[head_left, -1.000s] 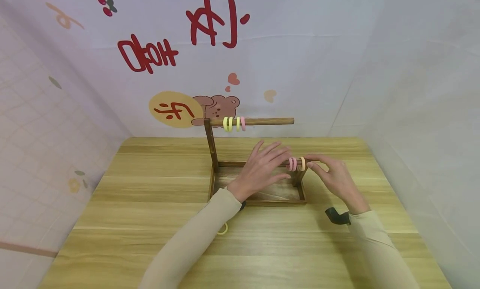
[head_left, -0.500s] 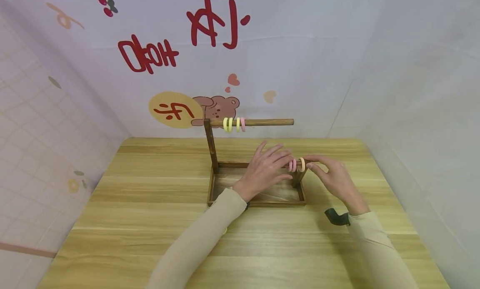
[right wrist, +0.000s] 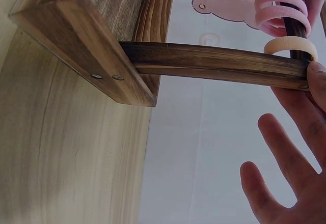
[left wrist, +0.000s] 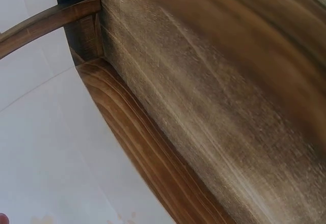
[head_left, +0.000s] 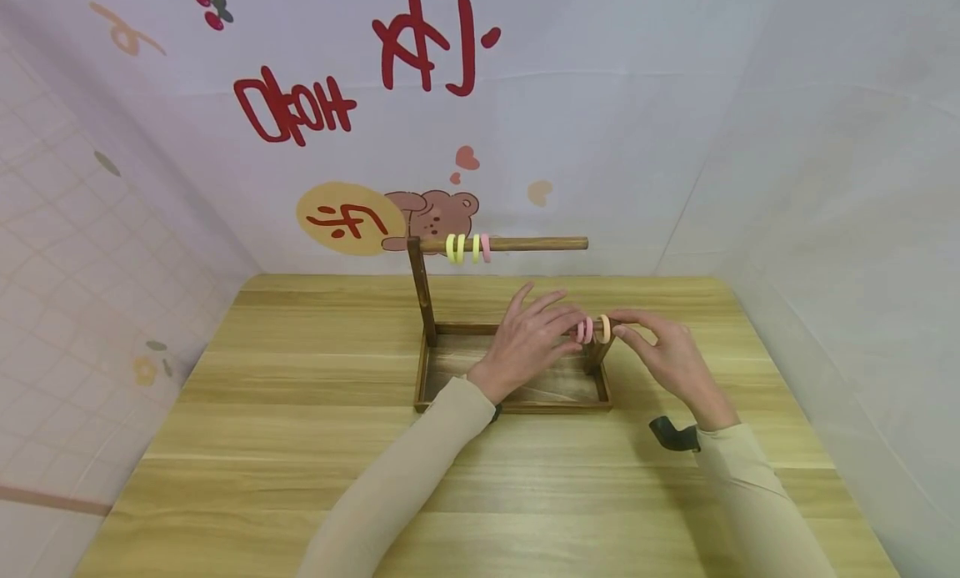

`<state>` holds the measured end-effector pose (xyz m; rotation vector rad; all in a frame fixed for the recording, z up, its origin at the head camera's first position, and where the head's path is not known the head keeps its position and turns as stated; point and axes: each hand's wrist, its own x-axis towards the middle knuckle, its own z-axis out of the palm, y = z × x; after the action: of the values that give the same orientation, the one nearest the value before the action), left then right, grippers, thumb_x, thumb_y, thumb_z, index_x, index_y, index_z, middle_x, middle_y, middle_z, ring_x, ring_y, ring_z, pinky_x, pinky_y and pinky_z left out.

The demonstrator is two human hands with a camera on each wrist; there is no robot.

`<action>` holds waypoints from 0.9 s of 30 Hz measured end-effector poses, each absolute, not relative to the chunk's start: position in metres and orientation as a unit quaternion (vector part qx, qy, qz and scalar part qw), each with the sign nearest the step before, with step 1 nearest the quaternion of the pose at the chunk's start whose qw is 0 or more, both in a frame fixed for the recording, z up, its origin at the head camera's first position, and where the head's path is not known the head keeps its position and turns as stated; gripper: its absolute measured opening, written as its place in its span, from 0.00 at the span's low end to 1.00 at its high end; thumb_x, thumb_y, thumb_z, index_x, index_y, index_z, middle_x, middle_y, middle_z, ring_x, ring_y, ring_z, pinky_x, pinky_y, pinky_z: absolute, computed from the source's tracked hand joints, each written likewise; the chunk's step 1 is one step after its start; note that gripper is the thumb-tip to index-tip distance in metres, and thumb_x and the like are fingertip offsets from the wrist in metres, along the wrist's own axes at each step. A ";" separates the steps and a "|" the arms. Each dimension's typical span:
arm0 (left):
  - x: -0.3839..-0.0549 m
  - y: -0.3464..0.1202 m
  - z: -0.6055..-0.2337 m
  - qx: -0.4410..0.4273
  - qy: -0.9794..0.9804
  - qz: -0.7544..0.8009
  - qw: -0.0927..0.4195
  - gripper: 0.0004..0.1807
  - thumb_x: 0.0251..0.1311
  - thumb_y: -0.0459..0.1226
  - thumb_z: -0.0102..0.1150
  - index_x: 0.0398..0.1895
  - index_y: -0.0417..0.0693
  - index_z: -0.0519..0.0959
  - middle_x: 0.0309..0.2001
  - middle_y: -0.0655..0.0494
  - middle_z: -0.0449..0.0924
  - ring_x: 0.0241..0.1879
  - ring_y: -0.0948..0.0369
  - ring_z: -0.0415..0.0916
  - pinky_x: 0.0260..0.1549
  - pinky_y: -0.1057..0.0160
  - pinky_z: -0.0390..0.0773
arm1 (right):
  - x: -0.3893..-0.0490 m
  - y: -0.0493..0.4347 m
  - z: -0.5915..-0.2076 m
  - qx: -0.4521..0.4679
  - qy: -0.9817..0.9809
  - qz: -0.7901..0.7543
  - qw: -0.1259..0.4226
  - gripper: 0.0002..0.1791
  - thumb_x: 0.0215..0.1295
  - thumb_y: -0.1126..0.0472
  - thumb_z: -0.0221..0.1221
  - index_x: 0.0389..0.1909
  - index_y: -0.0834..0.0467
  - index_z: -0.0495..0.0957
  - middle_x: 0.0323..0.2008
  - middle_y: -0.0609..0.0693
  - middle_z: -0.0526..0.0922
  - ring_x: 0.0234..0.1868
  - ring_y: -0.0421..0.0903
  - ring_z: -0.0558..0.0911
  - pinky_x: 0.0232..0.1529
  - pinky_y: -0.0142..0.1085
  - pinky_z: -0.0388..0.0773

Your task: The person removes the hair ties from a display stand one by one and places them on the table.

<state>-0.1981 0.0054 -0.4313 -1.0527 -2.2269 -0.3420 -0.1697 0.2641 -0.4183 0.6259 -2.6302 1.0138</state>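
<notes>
A dark wooden rack [head_left: 424,369] has a tray base, a tall post with an upper bar, and a short post with a lower bar. On the lower bar hang two pink hair ties [head_left: 585,329] and a pale orange hair tie [right wrist: 290,46]. My left hand [head_left: 528,344] pinches at the pink hair ties between thumb and fingers; a fingertip of it touches them in the right wrist view. With thumb and index finger, my right hand [head_left: 671,357] grips the top of the short post [right wrist: 219,63], right beside the orange tie. Its other fingers are spread.
Three yellow hair ties [head_left: 461,248] and a pink one [head_left: 486,248] hang on the upper bar [head_left: 540,243]. The rack stands on a wood-grain table [head_left: 300,369], with a printed white cloth [head_left: 637,144] behind. A black wrist mount [head_left: 673,434] juts from the right sleeve.
My left hand has shifted slightly right, and its thumb has come up to the pink hair ties. The left forearm now covers a yellow ring on the table. My right hand stays put.
</notes>
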 end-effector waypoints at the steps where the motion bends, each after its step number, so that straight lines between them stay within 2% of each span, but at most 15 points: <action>1: -0.198 0.005 -0.431 -0.401 -0.848 -0.133 0.321 0.28 0.54 0.55 0.75 0.58 0.58 0.84 0.53 0.62 0.88 0.66 0.55 0.76 0.75 0.42 0.58 | -0.169 0.264 -0.418 0.215 -0.904 0.348 0.126 0.15 0.76 0.59 0.61 0.59 0.57 0.84 0.54 0.56 0.87 0.57 0.61 0.84 0.58 0.61 0.77; 17: -0.197 0.000 -0.429 -0.399 -0.842 -0.210 0.296 0.26 0.54 0.47 0.79 0.56 0.55 0.84 0.53 0.60 0.88 0.63 0.52 0.79 0.74 0.43 0.60 | -0.169 0.264 -0.417 0.217 -0.903 0.349 0.126 0.14 0.76 0.60 0.61 0.59 0.55 0.84 0.54 0.55 0.87 0.57 0.61 0.84 0.58 0.62 0.76; 27: -0.196 -0.004 -0.429 -0.394 -0.846 -0.221 0.283 0.25 0.58 0.47 0.76 0.58 0.52 0.84 0.55 0.59 0.87 0.65 0.54 0.77 0.76 0.46 0.58 | -0.170 0.264 -0.419 0.214 -0.904 0.350 0.122 0.15 0.77 0.59 0.60 0.60 0.56 0.84 0.56 0.56 0.87 0.58 0.62 0.83 0.58 0.63 0.76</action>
<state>-0.1963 -0.0043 -0.4292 -1.0556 -2.2652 -0.5904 -0.1696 0.2643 -0.4188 0.6238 -2.6387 1.0230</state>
